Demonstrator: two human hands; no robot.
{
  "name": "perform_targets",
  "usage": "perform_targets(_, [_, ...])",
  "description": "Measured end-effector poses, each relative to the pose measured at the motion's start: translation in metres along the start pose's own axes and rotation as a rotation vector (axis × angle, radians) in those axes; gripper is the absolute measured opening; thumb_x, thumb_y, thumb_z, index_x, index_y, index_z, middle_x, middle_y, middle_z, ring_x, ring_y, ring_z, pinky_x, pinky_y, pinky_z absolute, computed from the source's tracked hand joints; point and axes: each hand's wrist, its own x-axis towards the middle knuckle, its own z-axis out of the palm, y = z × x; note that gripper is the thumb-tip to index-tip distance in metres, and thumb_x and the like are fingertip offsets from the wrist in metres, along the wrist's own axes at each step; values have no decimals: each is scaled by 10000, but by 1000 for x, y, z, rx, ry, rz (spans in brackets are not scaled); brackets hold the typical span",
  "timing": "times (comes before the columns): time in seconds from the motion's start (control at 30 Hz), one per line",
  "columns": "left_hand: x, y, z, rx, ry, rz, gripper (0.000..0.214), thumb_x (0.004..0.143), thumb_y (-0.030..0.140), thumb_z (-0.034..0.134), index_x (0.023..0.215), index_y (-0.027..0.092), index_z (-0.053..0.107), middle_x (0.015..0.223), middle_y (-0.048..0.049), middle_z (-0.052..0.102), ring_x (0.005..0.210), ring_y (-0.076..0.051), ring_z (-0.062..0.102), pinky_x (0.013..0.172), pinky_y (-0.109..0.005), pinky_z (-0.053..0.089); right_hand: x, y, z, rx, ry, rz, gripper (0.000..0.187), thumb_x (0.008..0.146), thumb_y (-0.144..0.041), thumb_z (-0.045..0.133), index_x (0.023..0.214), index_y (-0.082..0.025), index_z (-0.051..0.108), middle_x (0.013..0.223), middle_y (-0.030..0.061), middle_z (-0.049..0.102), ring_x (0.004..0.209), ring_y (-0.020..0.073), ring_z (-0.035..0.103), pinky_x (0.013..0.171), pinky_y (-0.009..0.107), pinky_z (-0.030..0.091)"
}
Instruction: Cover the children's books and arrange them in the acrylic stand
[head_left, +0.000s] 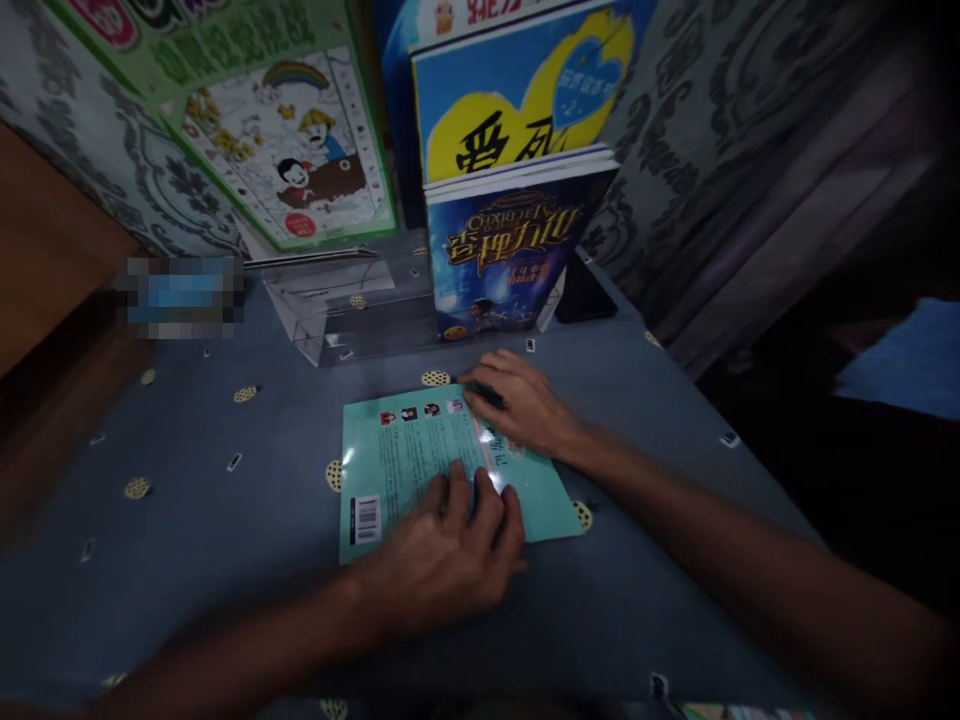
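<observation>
Head view: teal paperback point(439, 440) lies on the dark pineapple-print tablecloth point(225, 560), barcode and spine lettering facing up. Left hand point(454, 540) palm down over the cover, fingers spread and bent, not clamped. Right hand point(521, 400) rests at the far edge by the spine, fingers curled; cannot tell whether they pinch it. Hands apart. Beyond, blue Charlie IX book point(517, 240) upright; green-bordered picture book point(285, 140) to its left.

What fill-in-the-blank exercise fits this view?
Of the left hand and right hand, the ____ one is nearer the barcode.
Both touch the teal book, on a cloth patterned with yellow ____.
On the standing green book, a colourful ____ arches above cartoon figures.

Missing words: left; pineapples; rainbow.
</observation>
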Motion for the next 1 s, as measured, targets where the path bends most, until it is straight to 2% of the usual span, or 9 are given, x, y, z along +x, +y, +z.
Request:
perform_targets(0.07, [1, -10, 2, -145, -10, -38, 515, 1030, 513, 451, 1225, 70, 628, 1161, -196, 714, 1058, -309, 701, 806, -415, 597, 0, 0, 0, -3, 8, -1, 230, 958, -248, 530, 1049, -183, 730, 949, 103, 673, 930, 278, 585, 862, 431, 480])
perform_targets(0.1, [1, -18, 3, -208, -28, -61, 478, 1032, 511, 451, 1171, 98, 646, 1128, -167, 721, 1026, -283, 699, 788, -393, 594, 0, 0, 0, -3, 8, -3, 233, 959, -252, 528, 1052, -184, 730, 948, 104, 674, 927, 279, 585, 854, 431, 482])
perform_targets(0.17, [0, -40, 4, -275, -89, -131, 326, 1048, 401, 467, 1103, 145, 661, 1089, -117, 725, 986, -241, 685, 776, -357, 581, 0, 0, -1, -3, 1, -7, 241, 962, -259, 524, 1064, -188, 731, 943, 105, 675, 917, 281, 584, 834, 433, 485])
perform_targets(0.23, [-3, -67, 5, -240, -159, -280, 239, 1038, 300, 488, 1125, 162, 663, 1131, -110, 717, 1049, -256, 667, 827, -376, 567, 0, 0, -1, -13, -8, -10, 245, 967, -264, 519, 1070, -193, 730, 940, 106, 674, 912, 283, 583, 819, 432, 485])
perform_targets(0.37, [-18, -119, 7, -306, -347, -533, 402, 1005, 454, 537, 1318, 211, 607, 1281, -108, 666, 1156, -286, 633, 847, -365, 539, -1, -1, 0, -52, -29, -18, 273, 997, -311, 501, 1087, -172, 718, 954, 115, 676, 920, 291, 597, 815, 438, 486])
perform_targets(0.47, [-29, -140, 8, -451, -433, -600, 522, 949, 571, 580, 1342, 229, 595, 1346, -102, 633, 1176, -306, 626, 875, -376, 516, -2, -1, 0, -84, -55, -24, 382, 998, -472, 538, 1134, -159, 708, 990, 129, 684, 947, 312, 607, 805, 451, 484])
perform_targets(0.63, [-34, -146, 7, -576, -456, -598, 471, 915, 553, 620, 1222, 196, 603, 1281, -110, 636, 1083, -292, 641, 829, -361, 491, -2, -1, 0, -113, -76, -11, 589, 955, -682, 508, 1198, -178, 691, 1042, 132, 689, 965, 323, 612, 812, 472, 477])
perform_targets(0.77, [-33, -144, 6, -630, -443, -586, 386, 911, 512, 618, 1108, 184, 566, 1181, -109, 635, 1000, -275, 639, 743, -339, 462, -1, -2, 0, -105, -96, 10, 615, 940, -728, 481, 1121, -179, 691, 1022, 132, 683, 964, 326, 615, 818, 471, 473])
perform_targets(1.0, [-35, -145, 5, -735, -379, -582, 378, 887, 513, 629, 1063, 207, 492, 1110, -85, 632, 913, -248, 626, 700, -322, 429, -1, -9, -4, -64, -105, 87, 607, 915, -763, 481, 1104, -201, 610, 1009, 114, 660, 935, 319, 623, 799, 434, 475])
